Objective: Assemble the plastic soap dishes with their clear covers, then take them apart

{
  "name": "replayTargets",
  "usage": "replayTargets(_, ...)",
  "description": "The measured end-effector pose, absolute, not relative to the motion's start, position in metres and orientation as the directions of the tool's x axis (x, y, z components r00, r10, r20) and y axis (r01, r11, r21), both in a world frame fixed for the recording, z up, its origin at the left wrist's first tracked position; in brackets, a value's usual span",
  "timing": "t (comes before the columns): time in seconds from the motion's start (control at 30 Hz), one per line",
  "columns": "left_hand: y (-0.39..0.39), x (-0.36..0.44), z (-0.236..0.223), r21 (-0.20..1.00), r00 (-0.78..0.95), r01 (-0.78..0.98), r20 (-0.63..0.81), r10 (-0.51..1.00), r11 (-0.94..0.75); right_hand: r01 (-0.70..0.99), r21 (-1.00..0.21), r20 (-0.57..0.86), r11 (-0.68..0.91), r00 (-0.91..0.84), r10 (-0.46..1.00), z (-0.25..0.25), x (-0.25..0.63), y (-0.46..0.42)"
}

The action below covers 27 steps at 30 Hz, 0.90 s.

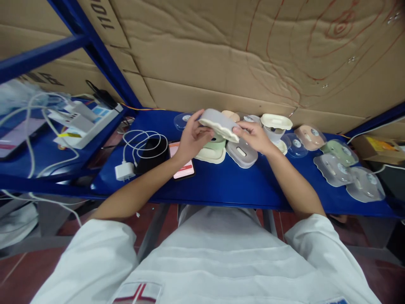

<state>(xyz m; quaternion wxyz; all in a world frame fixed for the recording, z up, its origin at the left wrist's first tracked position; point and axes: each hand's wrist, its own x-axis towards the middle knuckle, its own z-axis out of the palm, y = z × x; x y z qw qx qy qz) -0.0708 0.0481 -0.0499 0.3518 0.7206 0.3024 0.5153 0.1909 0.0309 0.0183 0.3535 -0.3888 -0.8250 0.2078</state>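
Observation:
Raised above the blue table, a pale grey soap box with a wavy cream rim (218, 122) is tilted between both hands. My left hand (196, 137) grips its left end, fingers curled around the edge. At the right end, my right hand (251, 134) pinches the rim. Below it on the table lie a green and cream soap box (213, 153), partly hidden by the held one, and a grey tray with a slot (242, 154). A cream dish on a white base (276, 122) stands just right of my right hand.
A lit phone (183, 162) lies by my left forearm, beside a white charger with a coiled cable (125, 171). Several clear-lidded boxes, among them a grey one (335, 169), lie at right. Cardboard (196, 55) walls the back; a power strip (91, 124) sits at left.

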Motion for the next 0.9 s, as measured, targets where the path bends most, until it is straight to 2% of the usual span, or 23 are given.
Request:
replayTargets(0.13,0.055,-0.074,-0.054,0.826,0.34,0.038,0.518,0.785,-0.562,0.567,-0.448,0.482,0.691,-0.498,0.721,0.021,0.18,0.021)
replayTargets(0.2,0.056,-0.075,-0.056,0.818,0.366,0.012,0.531,0.765,-0.574,0.591,-0.411,0.484,0.694,-0.503,0.716,0.022,0.174,0.016)
replayTargets(0.27,0.054,-0.075,-0.057,0.816,0.367,-0.005,0.539,0.758,-0.577,0.578,-0.433,0.461,0.692,-0.518,0.721,0.022,0.172,0.014)
replayTargets(0.4,0.05,-0.073,-0.055,0.848,0.287,0.037,0.498,0.818,-0.529,0.477,-0.556,0.403,0.681,-0.561,0.723,0.022,0.175,0.016)
replayTargets(0.47,0.051,-0.073,-0.053,0.837,0.258,0.055,0.515,0.818,-0.544,0.479,-0.549,0.418,0.685,-0.552,0.722,0.024,0.179,0.02)
replayTargets(0.57,0.056,-0.074,-0.051,0.834,0.251,0.0,0.535,0.807,-0.552,0.564,-0.476,0.476,0.674,-0.479,0.737,0.026,0.189,0.027)
replayTargets(0.7,0.061,-0.077,-0.052,0.876,0.212,-0.056,0.479,0.852,-0.479,0.713,-0.335,0.523,0.616,-0.402,0.751,0.021,0.199,0.035)
replayTargets(0.8,0.065,-0.08,-0.053,0.892,0.111,-0.055,0.452,0.885,-0.448,0.821,-0.153,0.517,0.55,-0.408,0.752,0.014,0.201,0.038)
replayTargets(0.9,0.076,-0.088,-0.054,0.916,-0.05,-0.125,0.379,0.924,-0.382,0.887,-0.043,0.512,0.46,-0.376,0.773,0.009,0.203,0.042)
